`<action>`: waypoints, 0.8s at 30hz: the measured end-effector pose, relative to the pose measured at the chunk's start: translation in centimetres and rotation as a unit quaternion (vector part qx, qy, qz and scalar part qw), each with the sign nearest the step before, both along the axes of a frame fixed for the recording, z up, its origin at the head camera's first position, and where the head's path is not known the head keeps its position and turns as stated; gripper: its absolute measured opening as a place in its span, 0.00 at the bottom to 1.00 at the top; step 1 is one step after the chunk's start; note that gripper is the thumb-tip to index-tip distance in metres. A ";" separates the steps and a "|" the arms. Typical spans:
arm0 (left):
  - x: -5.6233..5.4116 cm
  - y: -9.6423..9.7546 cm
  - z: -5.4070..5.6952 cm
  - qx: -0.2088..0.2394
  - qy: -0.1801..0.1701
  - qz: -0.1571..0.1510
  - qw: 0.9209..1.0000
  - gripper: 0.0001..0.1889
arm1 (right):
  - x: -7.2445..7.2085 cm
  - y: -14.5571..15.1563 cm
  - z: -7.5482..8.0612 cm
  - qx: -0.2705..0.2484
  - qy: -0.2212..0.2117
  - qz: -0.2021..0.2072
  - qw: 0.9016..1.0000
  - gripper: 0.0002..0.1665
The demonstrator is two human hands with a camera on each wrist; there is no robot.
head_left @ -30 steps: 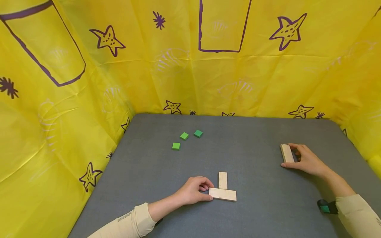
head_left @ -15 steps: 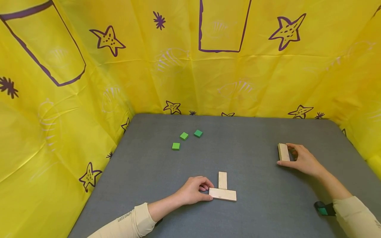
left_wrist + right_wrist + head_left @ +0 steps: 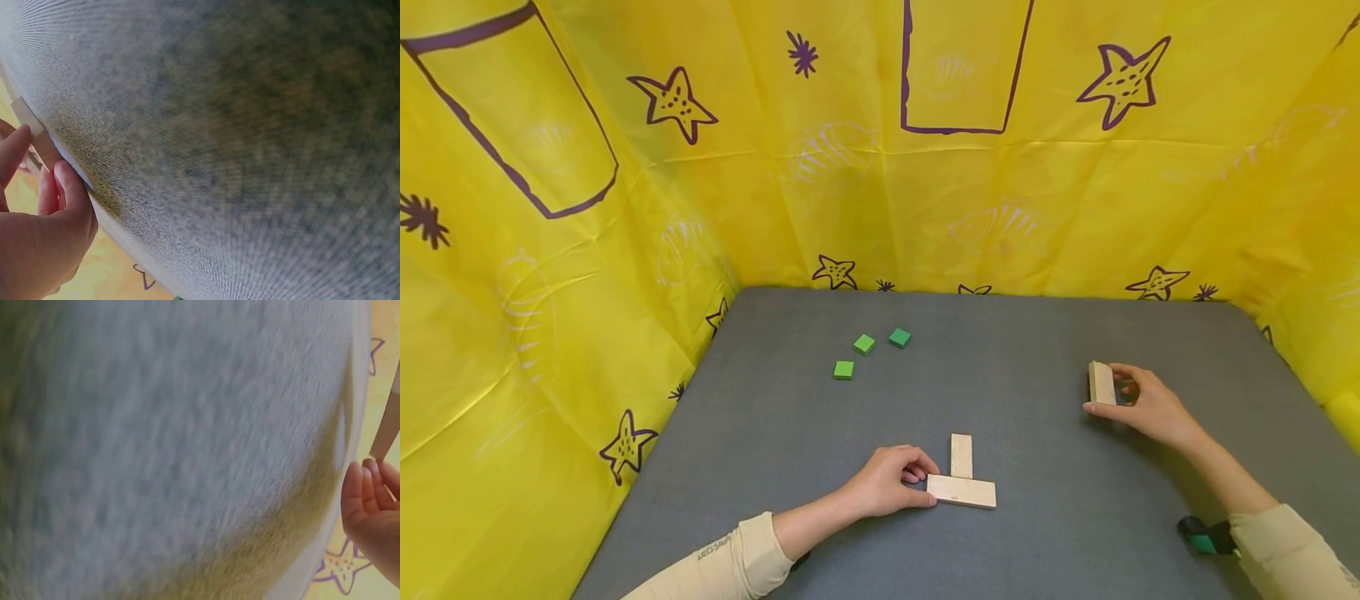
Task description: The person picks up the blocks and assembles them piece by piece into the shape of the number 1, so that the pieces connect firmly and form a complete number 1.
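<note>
Near the front middle of the grey table, my left hand [image 3: 886,483] pinches the left end of a pale wooden block [image 3: 964,492] lying crosswise. A second wooden block [image 3: 961,455] lies lengthwise behind it, its near end against the crosswise one, so the two form an upside-down T. Over at the right, my right hand [image 3: 1156,408] grips another wooden block [image 3: 1102,383] between thumb and fingers. That block looks raised off the table. In the right wrist view only part of this held block [image 3: 387,428] shows at the edge, above the fingertips.
Toward the back left of the grey table [image 3: 1037,350] lie two light green tiles [image 3: 844,370] [image 3: 864,344] and a darker green tile [image 3: 900,337]. Yellow cloth [image 3: 737,208] with purple starfish drawings hangs behind and along the sides.
My right hand has moved a little to the left with its wooden block. The left hand and the two blocks by it have stayed put.
</note>
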State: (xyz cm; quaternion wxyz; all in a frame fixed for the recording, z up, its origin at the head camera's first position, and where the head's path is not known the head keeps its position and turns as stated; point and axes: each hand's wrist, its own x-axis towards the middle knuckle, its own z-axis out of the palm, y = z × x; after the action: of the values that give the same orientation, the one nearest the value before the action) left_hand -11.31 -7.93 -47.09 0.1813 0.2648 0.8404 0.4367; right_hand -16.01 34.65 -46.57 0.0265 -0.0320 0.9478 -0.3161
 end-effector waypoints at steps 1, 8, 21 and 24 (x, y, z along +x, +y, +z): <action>0.0 0.0 0.0 0.001 -0.001 0.000 1.000 0.14 | 0.0 -0.2 0.0 -0.003 -0.003 -0.002 1.000 0.54; 0.0 0.0 -0.1 0.001 -0.001 0.001 1.000 0.14 | 0.3 -1.2 0.4 -0.024 -0.026 -0.013 0.999 0.54; 0.1 0.0 -0.2 0.003 0.001 0.001 1.000 0.14 | 0.6 -3.6 1.1 -0.071 -0.036 -0.015 0.997 0.53; 0.0 0.0 -0.3 0.004 -0.001 0.002 1.000 0.14 | 0.7 -4.3 1.2 -0.083 -0.035 -0.018 0.996 0.53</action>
State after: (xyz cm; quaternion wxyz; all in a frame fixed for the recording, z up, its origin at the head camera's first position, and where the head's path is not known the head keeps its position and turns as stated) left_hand -11.34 -7.96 -47.42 0.1798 0.2637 0.8391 0.4405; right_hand -15.29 30.35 -45.37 0.0516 -0.0061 0.9172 -0.3949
